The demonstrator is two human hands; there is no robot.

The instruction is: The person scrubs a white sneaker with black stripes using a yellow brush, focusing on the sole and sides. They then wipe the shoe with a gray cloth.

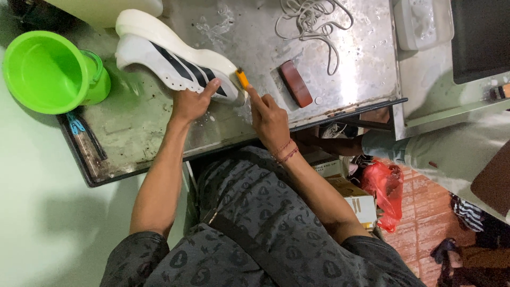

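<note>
The left hand (pixel 190 103) presses flat on the white sneaker (pixel 175 61), pinning it on its side on the metal worktop (pixel 350 58) near the front edge. The right hand (pixel 270 119) grips a small orange tool (pixel 242 78) against the heel. A green bucket (pixel 50 72) sits at the left edge; a brown block (pixel 296 83) and white laces (pixel 313 24) lie toward the right.
</note>
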